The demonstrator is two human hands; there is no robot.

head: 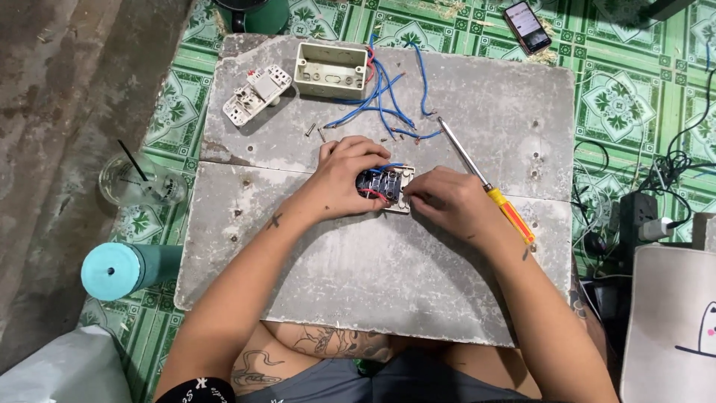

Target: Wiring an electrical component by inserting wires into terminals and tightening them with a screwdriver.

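1. A worn grey board, scuffed and stained, lies on a floor of green patterned tiles; bare concrete runs along the left side.
2. The left hand is clenched around a switch module near the board's middle, its back with red and blue wires facing up.
3. The right hand pinches the module's right edge with its fingertips, touching it; whether it grips a wire or the casing is hard to make out.
4. A screwdriver with a yellow and orange handle lies just beside the right hand, its tip pointing toward the loose blue wires.
5. Those wires trail out of a cream wall box at the board's far edge; a white switch plate rests to its left, and small screws lie between.
6. Off the board: a clear plastic cup with a straw, a teal bottle on its side, a phone and a power strip with tangled cables.
7. A dark green container is cut off by the top edge; a white bag is cut off at the right.
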